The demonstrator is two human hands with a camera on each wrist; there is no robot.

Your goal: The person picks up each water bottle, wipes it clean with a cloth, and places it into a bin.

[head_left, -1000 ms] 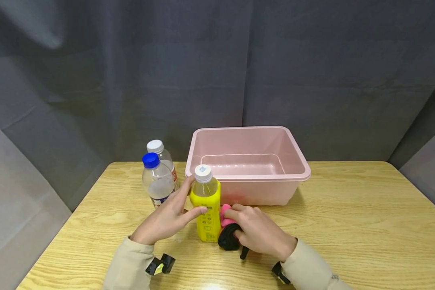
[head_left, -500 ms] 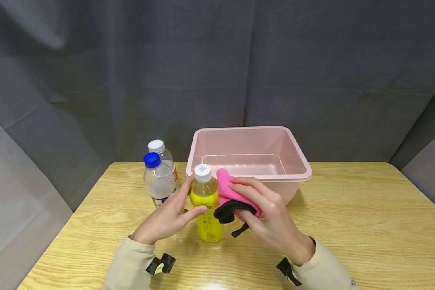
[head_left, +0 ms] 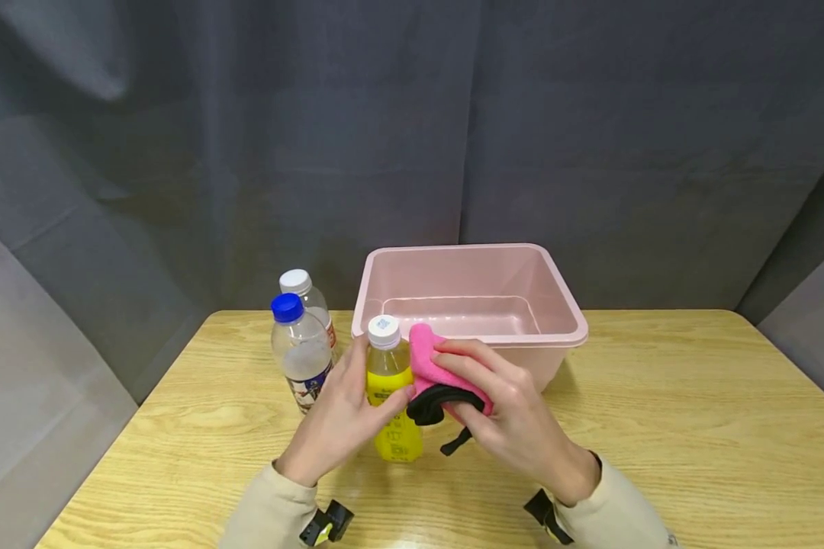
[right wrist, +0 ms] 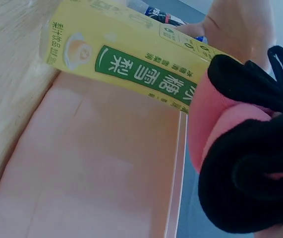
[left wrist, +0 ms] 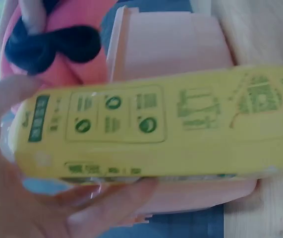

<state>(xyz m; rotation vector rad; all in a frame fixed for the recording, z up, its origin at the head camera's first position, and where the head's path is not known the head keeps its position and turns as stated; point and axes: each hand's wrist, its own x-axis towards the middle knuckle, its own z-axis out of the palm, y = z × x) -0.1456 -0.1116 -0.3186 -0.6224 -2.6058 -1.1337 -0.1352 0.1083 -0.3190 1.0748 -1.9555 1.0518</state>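
Note:
A bottle (head_left: 398,438) with a yellow label and white cap stands in front of the pink tub. My left hand (head_left: 339,419) grips it round the upper part, thumb across the front and fingers on its left side. In the left wrist view the yellow label (left wrist: 181,124) fills the middle. To the right, my right hand (head_left: 511,408) holds a folded pink cloth (head_left: 429,366) with black trim and a black loop, raised above the table beside the bottle's shoulder. The right wrist view shows the rolled black edge (right wrist: 240,173) of the cloth close up.
Behind the bottle is a pink plastic tub (head_left: 563,335). On the left stand a clear bottle with a blue cap (head_left: 287,307) and another with a white cap (head_left: 295,280). The wooden table (head_left: 673,427) ends at a dark grey curtain (head_left: 590,152).
My right hand has lifted the pink cloth from the table to the bottle's upper side. My left hand has moved slightly right and closed its thumb and fingers on the bottle.

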